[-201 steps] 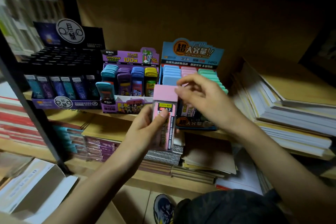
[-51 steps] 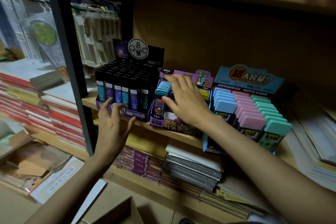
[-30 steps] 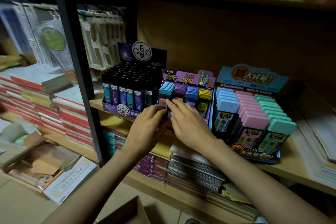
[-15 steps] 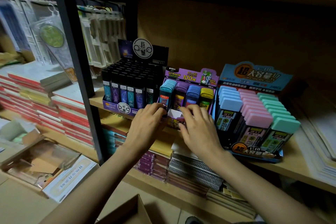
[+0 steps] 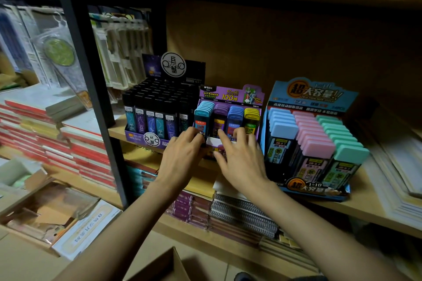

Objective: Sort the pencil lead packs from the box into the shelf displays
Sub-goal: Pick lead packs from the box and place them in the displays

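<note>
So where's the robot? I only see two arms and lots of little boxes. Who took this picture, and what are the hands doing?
There is no robot here. The arms belong to a person who wears a camera on the head, so the one picture looks forward and down. On the shelf stand three display boxes full of pencil lead packs: a black display, a purple display in the middle and a blue display on the right. Both hands are at the front of the purple one. The left hand touches its front left corner, by the teal pack, with curled fingers; whether it grips anything I cannot tell. The right hand rests on the front edge with fingers spread, holding nothing. At the bottom you see the corner of a cardboard box.
</note>
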`<state>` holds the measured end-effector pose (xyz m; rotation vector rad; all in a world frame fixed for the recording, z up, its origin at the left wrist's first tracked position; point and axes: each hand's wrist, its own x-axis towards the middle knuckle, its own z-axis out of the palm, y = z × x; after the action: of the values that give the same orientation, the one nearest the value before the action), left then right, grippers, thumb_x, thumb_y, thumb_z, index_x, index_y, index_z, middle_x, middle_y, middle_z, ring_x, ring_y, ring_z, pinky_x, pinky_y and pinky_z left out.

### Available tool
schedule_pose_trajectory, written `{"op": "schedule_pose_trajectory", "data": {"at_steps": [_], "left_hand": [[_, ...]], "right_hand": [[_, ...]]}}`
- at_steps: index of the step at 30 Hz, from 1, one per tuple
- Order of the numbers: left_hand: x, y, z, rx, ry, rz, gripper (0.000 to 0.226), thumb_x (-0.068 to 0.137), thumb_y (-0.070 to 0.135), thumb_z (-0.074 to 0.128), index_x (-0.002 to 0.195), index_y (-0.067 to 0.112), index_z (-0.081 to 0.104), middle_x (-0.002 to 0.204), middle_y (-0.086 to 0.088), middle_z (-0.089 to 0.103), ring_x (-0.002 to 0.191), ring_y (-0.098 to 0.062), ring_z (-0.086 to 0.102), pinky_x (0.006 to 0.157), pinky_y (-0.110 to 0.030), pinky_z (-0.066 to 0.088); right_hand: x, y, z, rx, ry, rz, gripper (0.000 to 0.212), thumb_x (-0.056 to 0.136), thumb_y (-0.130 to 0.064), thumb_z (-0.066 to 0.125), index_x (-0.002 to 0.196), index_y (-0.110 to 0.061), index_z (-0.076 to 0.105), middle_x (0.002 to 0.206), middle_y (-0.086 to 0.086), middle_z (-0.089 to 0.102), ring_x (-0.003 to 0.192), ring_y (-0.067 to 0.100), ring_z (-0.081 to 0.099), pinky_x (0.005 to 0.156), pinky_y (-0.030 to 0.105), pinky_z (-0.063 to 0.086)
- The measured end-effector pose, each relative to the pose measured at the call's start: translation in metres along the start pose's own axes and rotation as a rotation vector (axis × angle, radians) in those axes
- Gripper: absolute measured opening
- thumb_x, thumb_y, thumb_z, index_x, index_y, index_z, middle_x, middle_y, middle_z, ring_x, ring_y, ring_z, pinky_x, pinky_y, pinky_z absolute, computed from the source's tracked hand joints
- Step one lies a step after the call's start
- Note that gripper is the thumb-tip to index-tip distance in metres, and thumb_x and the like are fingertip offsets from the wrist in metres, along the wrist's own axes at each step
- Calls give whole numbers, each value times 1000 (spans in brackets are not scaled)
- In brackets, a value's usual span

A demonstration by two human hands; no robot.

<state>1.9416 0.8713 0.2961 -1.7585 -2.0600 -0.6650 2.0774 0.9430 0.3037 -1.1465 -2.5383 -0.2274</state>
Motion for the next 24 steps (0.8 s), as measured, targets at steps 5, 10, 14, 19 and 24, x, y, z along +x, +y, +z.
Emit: {"op": "schedule_pose_trajectory", "data": {"at_steps": [5,10,14,19,24], "left_hand": [[-1,0,-3,-88,-49,-50,24,89,27,59,105,10,54,113,-6,51,85,-28,58,60,-38,45],[0,0,-2,-63,-61,-79,23,91,25,58,109,13,51,115,-3,49,87,-26,59,60,-37,48],[-6,1,-2,-23,-24,-14,28,88,21,61,113,7,57,118,-10,55,91,-31,60,70,-39,48],[-20,-14,1,33,41,-189,41,92,28,54,131,14,48,123,-14,51,106,-29,53,84,-38,46],[-20,-22,11,27,-5,-272,53,96,36,42,146,22,29,121,-10,45,110,-26,46,89,-35,41]], "right_hand": [[6,-13,0,-9,1,88,63,91,-62,28,143,-26,30,127,12,36,108,36,43,86,42,42],[3,-10,-2,-28,8,79,60,93,-58,29,142,-23,32,130,11,36,112,33,43,88,39,43],[0,-7,-4,-75,39,47,57,95,-55,31,141,-22,35,132,12,39,117,34,40,94,41,41],[0,-9,-2,-77,49,51,55,95,-54,32,139,-21,39,129,13,42,110,33,45,90,41,41],[0,-12,2,-67,37,68,59,95,-54,31,143,-20,33,129,13,43,110,34,47,91,41,42]]}}
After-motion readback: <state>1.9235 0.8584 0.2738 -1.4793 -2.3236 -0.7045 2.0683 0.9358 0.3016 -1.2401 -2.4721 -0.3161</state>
